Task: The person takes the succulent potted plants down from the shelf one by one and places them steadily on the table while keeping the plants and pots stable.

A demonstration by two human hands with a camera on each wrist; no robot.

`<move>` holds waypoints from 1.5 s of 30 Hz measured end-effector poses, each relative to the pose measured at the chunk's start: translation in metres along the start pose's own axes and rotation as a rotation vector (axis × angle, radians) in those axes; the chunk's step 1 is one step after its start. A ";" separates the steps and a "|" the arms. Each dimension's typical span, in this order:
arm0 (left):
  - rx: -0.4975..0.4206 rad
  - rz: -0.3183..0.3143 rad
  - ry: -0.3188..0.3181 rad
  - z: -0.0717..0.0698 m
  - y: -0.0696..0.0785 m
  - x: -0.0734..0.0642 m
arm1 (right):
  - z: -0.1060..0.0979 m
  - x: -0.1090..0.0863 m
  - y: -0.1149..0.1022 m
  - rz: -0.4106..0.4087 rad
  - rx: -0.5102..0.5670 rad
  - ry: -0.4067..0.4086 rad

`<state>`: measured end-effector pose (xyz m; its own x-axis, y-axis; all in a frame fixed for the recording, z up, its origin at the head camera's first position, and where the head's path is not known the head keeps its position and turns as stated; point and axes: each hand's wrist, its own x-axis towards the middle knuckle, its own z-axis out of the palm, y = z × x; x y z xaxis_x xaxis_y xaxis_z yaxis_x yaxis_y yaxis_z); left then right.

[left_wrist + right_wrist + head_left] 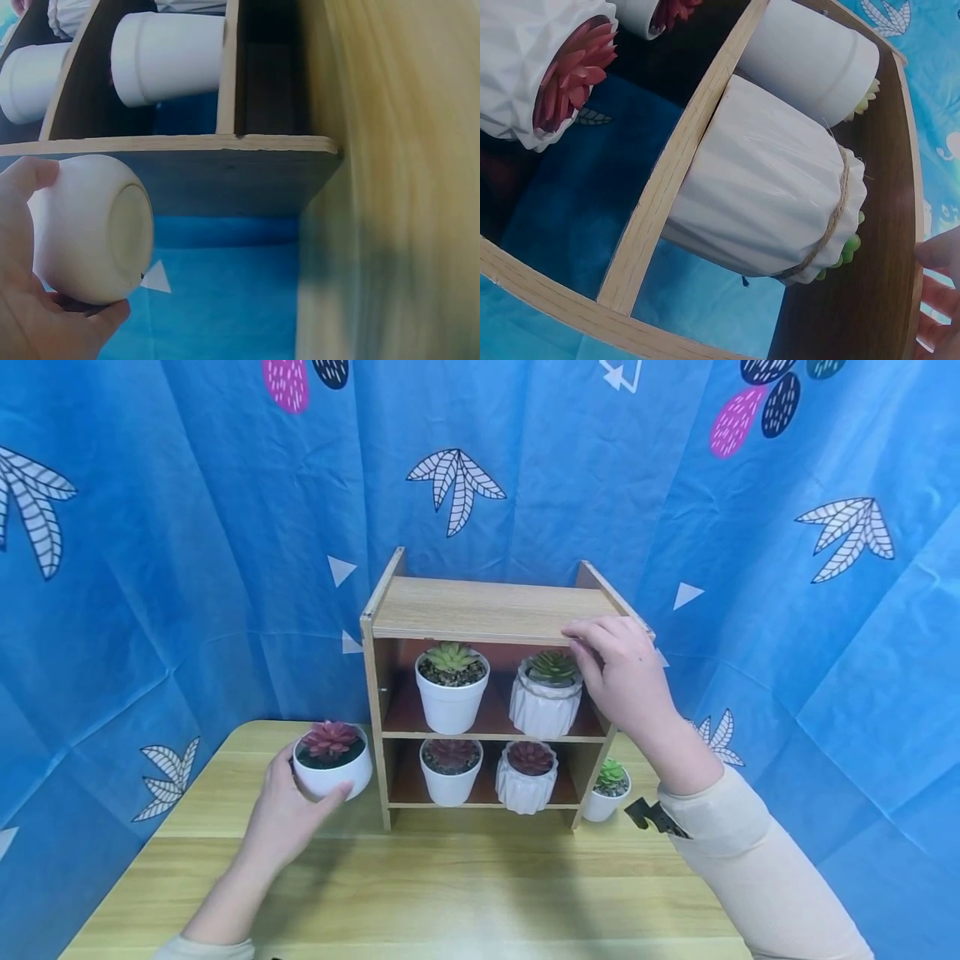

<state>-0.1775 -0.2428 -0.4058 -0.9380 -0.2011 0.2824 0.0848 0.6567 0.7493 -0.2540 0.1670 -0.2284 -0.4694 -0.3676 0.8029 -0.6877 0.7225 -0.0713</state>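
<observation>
My left hand (288, 806) grips a round white pot (90, 232) with a dark red succulent (331, 740), held up just left of a small wooden shelf (487, 610). In the left wrist view the pot's underside faces the camera. My right hand (626, 672) holds the front edge of the shelf's top board near its right end, fingers on the upper face. Below that hand, a ribbed white pot (772, 187) tied with twine holds a dark green succulent (552, 667). Beside it stands a plain white pot (452, 706) with a light green succulent.
On the lower level sit a smooth white pot (451, 785) and a ribbed white pot (527, 789), both with dark red succulents. A small white pot (602, 802) with a bright green plant stands right of the shelf. Blue patterned cloth (300, 527) hangs around the wooden table (465, 893).
</observation>
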 end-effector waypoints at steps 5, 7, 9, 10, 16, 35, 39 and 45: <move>0.005 -0.006 0.000 0.006 -0.006 0.001 | 0.000 -0.002 0.000 0.009 0.001 -0.001; 0.008 0.001 0.004 0.008 -0.010 0.002 | 0.000 -0.002 0.000 0.011 0.001 -0.002; 0.002 0.005 0.003 0.011 -0.014 0.003 | 0.000 -0.002 0.000 0.011 0.000 -0.004; -0.002 0.004 -0.003 0.013 -0.017 0.003 | 0.000 -0.003 0.001 0.011 -0.002 -0.005; -0.026 -0.021 -0.055 0.023 -0.034 0.006 | 0.000 -0.003 0.001 0.009 0.001 0.004; -0.037 -0.088 -0.113 0.043 -0.060 0.002 | 0.004 -0.004 0.001 -0.003 -0.005 0.011; -0.047 -0.096 -0.128 0.046 -0.063 0.003 | 0.003 -0.002 0.001 -0.011 -0.007 0.014; -0.045 -0.099 -0.134 0.050 -0.067 0.007 | 0.001 -0.001 0.001 -0.014 -0.010 0.025</move>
<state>-0.2069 -0.2522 -0.4843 -0.9787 -0.1623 0.1257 0.0021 0.6044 0.7967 -0.2548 0.1670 -0.2300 -0.4461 -0.3630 0.8181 -0.6882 0.7235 -0.0543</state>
